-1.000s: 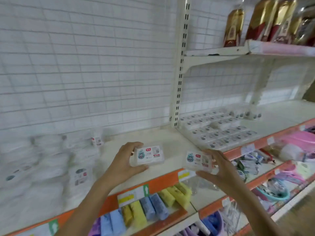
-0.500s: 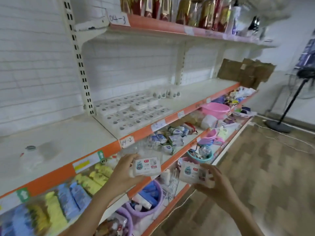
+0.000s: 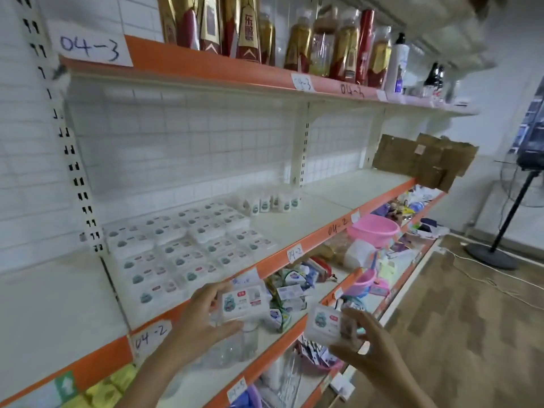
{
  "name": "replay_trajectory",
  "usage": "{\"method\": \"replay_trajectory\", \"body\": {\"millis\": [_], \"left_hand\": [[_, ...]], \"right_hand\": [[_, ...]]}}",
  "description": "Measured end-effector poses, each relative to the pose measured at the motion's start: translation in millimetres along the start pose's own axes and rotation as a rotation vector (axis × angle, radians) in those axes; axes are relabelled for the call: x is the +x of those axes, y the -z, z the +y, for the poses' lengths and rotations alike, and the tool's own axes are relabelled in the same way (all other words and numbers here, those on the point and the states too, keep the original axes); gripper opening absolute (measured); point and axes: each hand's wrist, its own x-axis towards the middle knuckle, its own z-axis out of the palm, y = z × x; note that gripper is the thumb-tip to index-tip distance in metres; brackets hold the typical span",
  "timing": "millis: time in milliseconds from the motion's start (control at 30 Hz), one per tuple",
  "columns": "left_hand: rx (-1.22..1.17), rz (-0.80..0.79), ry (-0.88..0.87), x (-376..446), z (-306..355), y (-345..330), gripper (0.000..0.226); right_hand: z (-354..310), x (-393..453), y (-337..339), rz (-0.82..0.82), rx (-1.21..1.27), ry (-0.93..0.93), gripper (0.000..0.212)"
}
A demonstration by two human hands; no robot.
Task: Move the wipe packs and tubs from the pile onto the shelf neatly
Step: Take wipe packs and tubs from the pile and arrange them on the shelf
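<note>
On the middle shelf [image 3: 309,228], seen from the head camera, a good share of the work looks done: rows of wipe packs [image 3: 182,251] lie flat and squared up at about nine o'clock of the shelf board, and a small cluster of tubs [image 3: 272,203] stands upright behind them toward twelve o'clock. Toward three o'clock the board lies bare. Two more packs are in transit. At six o'clock of the view, the left hand [image 3: 203,316] has fingers curled around the left pack [image 3: 243,300], held just in front of the shelf's orange edge. At five o'clock, the right hand [image 3: 363,343] pinches the right pack [image 3: 328,322] lower, in front of the shelves below. Neither pack touches the shelf yet. The pile itself is out of view, so I cannot tell how much remains; blur softens the labels.
</note>
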Motion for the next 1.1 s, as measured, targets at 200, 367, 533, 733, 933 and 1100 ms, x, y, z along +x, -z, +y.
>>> {"method": "replay_trajectory", "body": {"millis": [200, 367, 533, 733, 933, 1100], "left_hand": [[0.045, 0.203, 0.041, 70.4, -7.4, 29.1, 0.059], [0.098, 0.303, 0.152, 94.5, -26.4, 68.8, 0.064], [0.129, 0.43, 0.334, 92.2, -55.2, 111.0, 0.062], [0.124, 0.438, 0.523, 77.8, -74.5, 133.8, 0.061], [0.172, 0.461, 0.664, 73.1, -79.0, 137.1, 0.068], [0.136, 0.411, 0.722, 74.0, -82.9, 134.1, 0.071]], "right_hand": [[-21.3, 122.0, -2.1, -0.097, -0.014, 0.149, 0.067], [-59.6, 203.4, -39.6, -0.26, 0.038, 0.315, 0.061], [-102.8, 267.4, -101.5, -0.459, 0.096, 0.47, 0.063], [-152.7, 306.5, -169.3, -0.722, -0.072, 0.638, 0.071], [-172.0, 323.2, -198.6, -0.754, -0.337, 0.763, 0.074], [-171.4, 324.8, -210.2, -0.757, -0.4, 0.844, 0.069]]}}
